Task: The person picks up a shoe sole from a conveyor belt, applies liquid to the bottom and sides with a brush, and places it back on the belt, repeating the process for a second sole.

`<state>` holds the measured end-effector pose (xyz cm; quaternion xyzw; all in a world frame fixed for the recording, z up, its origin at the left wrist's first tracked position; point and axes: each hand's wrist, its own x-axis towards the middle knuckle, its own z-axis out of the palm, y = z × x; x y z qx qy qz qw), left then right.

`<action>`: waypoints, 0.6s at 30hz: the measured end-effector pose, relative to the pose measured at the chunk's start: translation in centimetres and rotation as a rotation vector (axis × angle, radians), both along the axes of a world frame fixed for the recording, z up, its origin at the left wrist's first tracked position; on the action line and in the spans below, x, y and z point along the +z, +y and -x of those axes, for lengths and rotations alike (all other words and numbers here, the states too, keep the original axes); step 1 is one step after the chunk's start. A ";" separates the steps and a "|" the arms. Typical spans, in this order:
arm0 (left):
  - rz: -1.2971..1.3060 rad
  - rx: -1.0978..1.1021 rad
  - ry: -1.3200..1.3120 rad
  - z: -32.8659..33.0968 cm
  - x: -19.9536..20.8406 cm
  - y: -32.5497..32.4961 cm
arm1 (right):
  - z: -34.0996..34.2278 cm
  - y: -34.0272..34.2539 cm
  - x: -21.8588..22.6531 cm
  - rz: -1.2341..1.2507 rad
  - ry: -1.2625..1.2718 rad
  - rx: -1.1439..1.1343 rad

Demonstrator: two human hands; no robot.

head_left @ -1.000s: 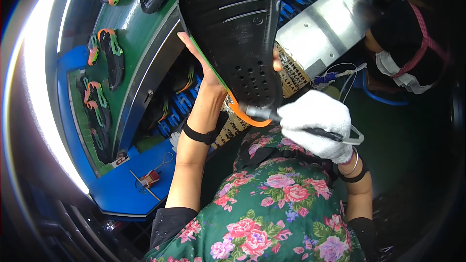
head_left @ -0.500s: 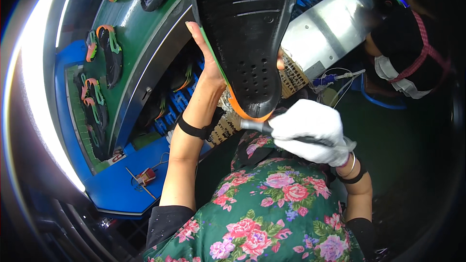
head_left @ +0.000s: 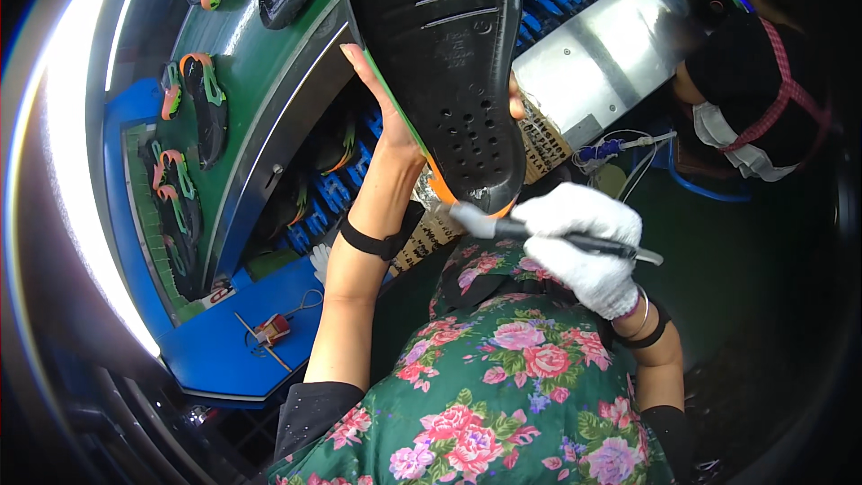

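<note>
A large black shoe sole [head_left: 449, 63] with an orange and green edge is held up, its hollow inner face toward me. My bare left hand [head_left: 395, 130] grips it from behind; thumb and fingertips show at its two sides, the rest is hidden. In a white knit glove, my right hand [head_left: 582, 238] is closed around a black-handled brush [head_left: 510, 230] with a pale end. The brush's grey, blurred head is at the orange rim of the sole's lower, rounded end; whether it touches cannot be made out.
On the left, a green conveyor belt [head_left: 247, 63] carries several shoe soles and small parts. A blue shelf [head_left: 224, 350] below it holds a small red-and-white object [head_left: 271, 330]. A cardboard box [head_left: 543, 139] stands behind the sole. Another person [head_left: 745, 99] is at the right.
The sole has shifted slightly left and tilted. My right hand has turned, so more of the brush handle shows, and the brush head has moved up along the sole's rim.
</note>
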<state>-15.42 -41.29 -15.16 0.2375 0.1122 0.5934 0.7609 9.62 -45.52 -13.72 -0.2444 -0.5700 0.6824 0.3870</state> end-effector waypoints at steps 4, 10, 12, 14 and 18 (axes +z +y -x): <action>0.007 -0.006 0.022 -0.2 -0.3 0.2 | 0.1 0.7 -0.2 -0.281 -0.177 -0.159; 0.013 -0.022 0.068 0.0 -0.9 0.2 | 0.0 1.1 -0.5 -0.151 -0.013 0.128; 0.013 -0.029 0.099 0.1 -1.2 0.1 | 0.0 1.3 -0.6 -0.099 0.048 0.115; 0.010 -0.037 0.129 0.2 -1.6 0.0 | -0.2 2.2 -0.5 -0.489 -0.102 0.004; 0.016 -0.067 0.199 0.7 -2.4 -0.2 | 0.6 1.9 -1.8 -0.766 -0.158 0.085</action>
